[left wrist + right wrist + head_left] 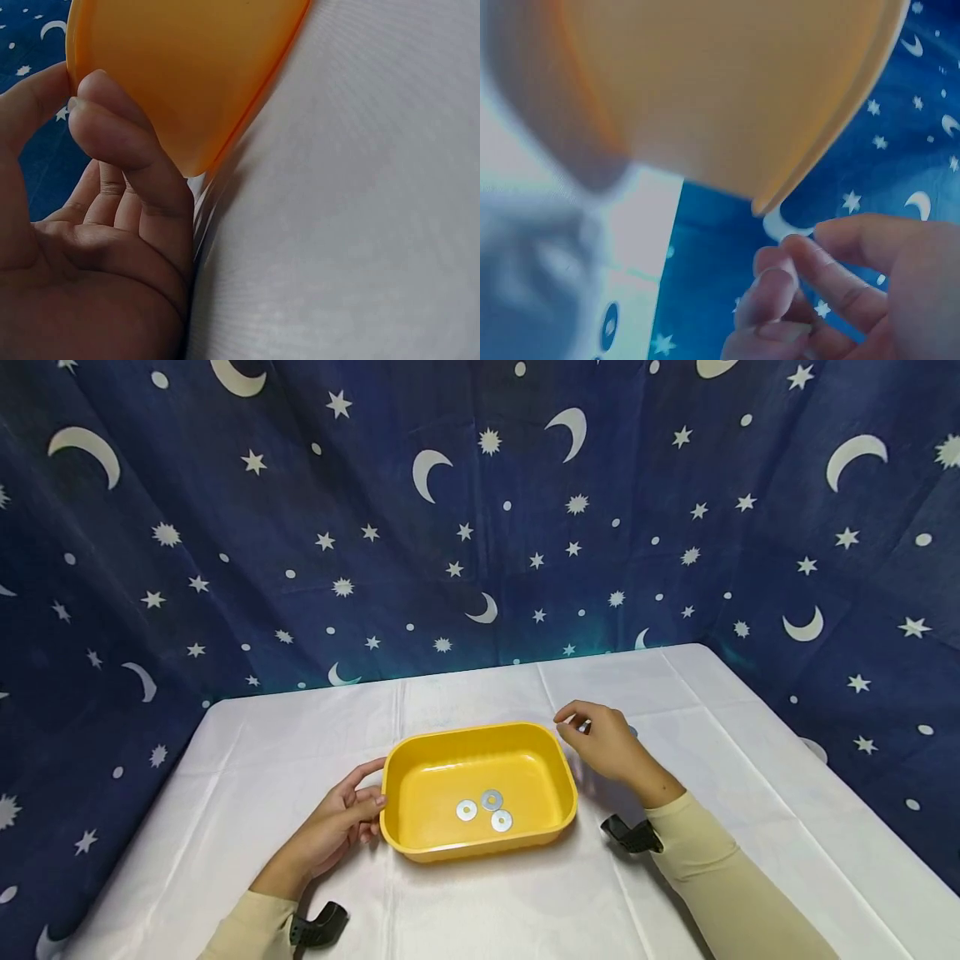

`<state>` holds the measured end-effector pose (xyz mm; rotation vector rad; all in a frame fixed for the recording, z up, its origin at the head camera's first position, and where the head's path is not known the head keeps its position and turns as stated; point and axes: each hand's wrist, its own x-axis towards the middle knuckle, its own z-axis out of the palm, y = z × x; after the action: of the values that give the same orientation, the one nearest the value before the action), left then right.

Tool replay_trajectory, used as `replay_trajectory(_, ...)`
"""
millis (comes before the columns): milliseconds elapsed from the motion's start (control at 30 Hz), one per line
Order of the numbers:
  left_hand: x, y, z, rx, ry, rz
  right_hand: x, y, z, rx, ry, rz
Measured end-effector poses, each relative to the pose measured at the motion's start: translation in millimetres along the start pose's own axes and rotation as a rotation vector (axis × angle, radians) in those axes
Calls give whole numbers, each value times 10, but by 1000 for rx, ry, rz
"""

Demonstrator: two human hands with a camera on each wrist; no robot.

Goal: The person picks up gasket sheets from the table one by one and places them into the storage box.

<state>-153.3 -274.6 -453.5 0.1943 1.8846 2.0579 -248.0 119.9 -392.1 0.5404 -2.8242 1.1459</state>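
A yellow rectangular tray (480, 852) with rounded corners rests on the white-covered table. Inside it, three flat metal washers (491, 800) lie close together, a little right of the middle. My left hand (333, 827) holds the tray's left end, its thumb at the rim; the left wrist view shows the fingers against that edge. Beyond the tray's right back corner is my right hand (603, 745), its fingers loosely bent, with nothing visible between them. In the right wrist view its fingertips (799, 247) are just apart from the tray's rim (832, 135).
Partly hidden behind the right hand, a small bluish-grey piece (633, 732) lies on the table. White cloth (300, 752) with fold lines covers the tabletop. A dark blue curtain (420, 543) with moons and stars hangs along the back and sides.
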Motion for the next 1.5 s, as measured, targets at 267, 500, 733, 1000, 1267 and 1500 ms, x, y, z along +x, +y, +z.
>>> replay_trajectory(267,-2,19,-6,6,-4,-2,56,241,-95,-37,-12,107)
replay_trajectory(500,-3,32,-9,0,-10,5,73,414,-163,-33,-11,170)
replay_trajectory(733,7,23,-16,13,-13,11,75,575,-274,-94,-15,199)
replay_trajectory(1000,7,17,-20,14,-10,9,89,769,-324,-98,-36,280)
replay_trajectory(1267,4,23,-12,9,-8,-2,75,897,-377,-65,-33,327)
replay_trajectory(1500,-6,21,-11,14,7,-5,54,947,-406,-43,-66,331)
